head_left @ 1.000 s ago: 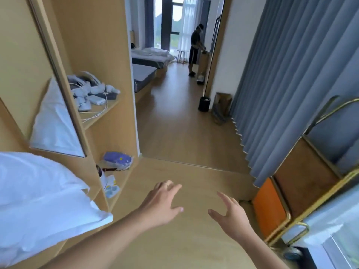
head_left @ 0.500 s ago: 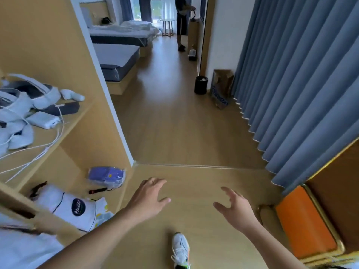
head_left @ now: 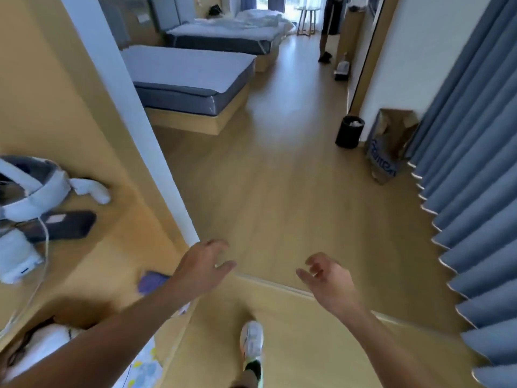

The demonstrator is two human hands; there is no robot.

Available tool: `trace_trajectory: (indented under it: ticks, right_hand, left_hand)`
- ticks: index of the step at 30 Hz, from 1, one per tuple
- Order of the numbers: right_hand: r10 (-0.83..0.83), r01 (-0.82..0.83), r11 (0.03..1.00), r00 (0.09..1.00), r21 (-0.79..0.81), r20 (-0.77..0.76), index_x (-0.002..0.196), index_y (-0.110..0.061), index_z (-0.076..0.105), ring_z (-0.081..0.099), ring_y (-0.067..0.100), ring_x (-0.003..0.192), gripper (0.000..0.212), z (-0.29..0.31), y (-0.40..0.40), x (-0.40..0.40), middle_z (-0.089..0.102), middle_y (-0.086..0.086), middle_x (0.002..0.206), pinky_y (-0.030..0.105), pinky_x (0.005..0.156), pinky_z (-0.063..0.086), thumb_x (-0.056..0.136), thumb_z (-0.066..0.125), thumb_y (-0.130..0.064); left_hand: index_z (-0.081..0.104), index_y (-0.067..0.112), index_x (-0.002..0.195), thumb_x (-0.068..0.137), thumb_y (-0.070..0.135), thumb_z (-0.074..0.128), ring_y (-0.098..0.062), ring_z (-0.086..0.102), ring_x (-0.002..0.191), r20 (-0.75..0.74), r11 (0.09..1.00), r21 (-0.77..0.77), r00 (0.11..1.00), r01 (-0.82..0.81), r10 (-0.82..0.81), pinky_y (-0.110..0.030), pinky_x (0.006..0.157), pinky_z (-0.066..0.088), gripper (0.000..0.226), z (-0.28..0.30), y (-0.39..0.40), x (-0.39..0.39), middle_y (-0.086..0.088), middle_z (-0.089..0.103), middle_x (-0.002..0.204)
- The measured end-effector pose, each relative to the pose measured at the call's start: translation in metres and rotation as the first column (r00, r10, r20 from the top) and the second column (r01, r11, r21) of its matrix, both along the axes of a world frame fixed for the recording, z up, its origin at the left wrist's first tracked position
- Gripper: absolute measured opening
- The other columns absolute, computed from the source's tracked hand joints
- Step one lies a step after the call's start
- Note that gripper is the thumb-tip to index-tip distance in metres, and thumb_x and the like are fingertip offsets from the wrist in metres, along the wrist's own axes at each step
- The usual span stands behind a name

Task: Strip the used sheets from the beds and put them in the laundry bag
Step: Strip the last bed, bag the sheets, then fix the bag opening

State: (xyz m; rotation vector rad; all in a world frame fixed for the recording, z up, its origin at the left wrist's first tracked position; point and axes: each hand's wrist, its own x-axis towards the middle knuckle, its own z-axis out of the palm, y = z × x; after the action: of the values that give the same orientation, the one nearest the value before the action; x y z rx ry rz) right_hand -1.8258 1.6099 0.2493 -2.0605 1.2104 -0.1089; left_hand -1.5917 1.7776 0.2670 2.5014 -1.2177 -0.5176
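Fingers of left hand (head_left: 202, 268) and right hand (head_left: 331, 280) loosely spread, empty, above smooth wooden floor (head_left: 279, 191).

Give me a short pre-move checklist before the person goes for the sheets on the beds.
1. Left hand free: ok, fingers relaxed, holding nothing.
2. Right hand free: ok, loosely curled, empty.
3. Floor path to the beds: ok, bare wood ahead; bin and paper bag stand off to the right by the curtain.
4. Near bed stripped: ok, only the grey mattress shows.
5. Far bed stripped: not ok, white bedding still rumpled on it.
6. Laundry bag within reach: cannot tell, none in view.
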Motion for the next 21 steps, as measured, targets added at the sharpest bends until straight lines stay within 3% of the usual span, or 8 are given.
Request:
trace_trajectory:
  ticks: [5,8,12,14,17,21]
  right_hand:
    - [-0.009,0.008,1.0,0.999,-0.014,-0.052,0.128,-0.025,0.065,0.062,0.008,0.082,0.042,-0.032,-0.144,0.046,0.066,-0.008,0.104,0.022,0.074,0.042,0.091,0.075,-0.043]
    - [-0.039,0.041,0.999,0.985,0.011,-0.17,0.144,-0.027,0.055,0.065,0.016,0.107,0.058,-0.031,-0.232,0.056,0.066,-0.001,0.129,0.024,0.087,0.047,0.093,0.071,-0.048]
    - [-0.182,0.185,0.983,0.956,-0.009,-0.228,0.152,-0.03,0.046,0.059,0.02,0.127,0.066,-0.006,-0.345,0.059,0.059,-0.001,0.144,0.029,0.101,0.046,0.094,0.067,-0.052]
    - [-0.25,0.254,0.967,0.939,-0.016,-0.235,0.155,-0.031,0.042,0.055,0.021,0.133,0.068,0.003,-0.394,0.06,0.053,-0.001,0.151,0.03,0.106,0.045,0.095,0.067,-0.051]
    - [-0.292,0.303,0.953,0.915,-0.005,-0.28,0.161,-0.033,0.03,0.046,0.024,0.142,0.075,-0.003,-0.469,0.069,0.039,-0.001,0.161,0.032,0.112,0.04,0.096,0.064,-0.052]
    - [-0.263,0.28,0.96,0.91,0.008,-0.322,0.165,-0.035,0.013,0.032,0.027,0.152,0.085,-0.041,-0.58,0.107,0.022,0.002,0.17,0.039,0.12,0.031,0.097,0.059,-0.059]
  left_hand:
    - [0.066,0.027,0.126,0.089,0.048,0.073,-0.019,0.062,0.102,-0.112,0.999,-0.038,0.993,0.032,-0.036,-0.029,0.088,0.047,0.043,-0.05,-0.164,0.07,0.01,0.059,0.108]
    - [0.065,0.024,0.131,0.074,0.072,0.065,-0.023,0.063,0.113,-0.204,0.993,-0.01,0.972,0.119,-0.118,-0.031,0.094,0.048,0.074,-0.059,-0.275,0.097,0.002,0.064,0.118]
    - [0.058,0.025,0.142,0.044,0.108,0.036,-0.025,0.05,0.133,-0.221,0.967,-0.069,0.941,0.247,-0.256,-0.036,0.111,0.04,0.131,-0.046,-0.417,0.125,-0.005,0.057,0.141]
    - [0.053,0.029,0.146,0.053,0.107,0.036,-0.022,0.047,0.136,-0.214,0.948,-0.083,0.923,0.308,-0.319,-0.035,0.113,0.039,0.123,-0.028,-0.48,0.135,-0.001,0.053,0.146]
    - [0.044,0.033,0.153,0.075,0.081,0.05,-0.019,0.039,0.146,-0.15,0.908,-0.081,0.895,0.412,-0.42,-0.033,0.116,0.034,0.093,-0.014,-0.566,0.15,0.0,0.044,0.158]
    - [0.028,0.04,0.159,0.062,0.097,0.028,-0.021,0.016,0.157,-0.111,0.89,-0.031,0.884,0.454,-0.455,-0.037,0.124,0.022,0.112,-0.031,-0.672,0.184,0.001,0.023,0.169]
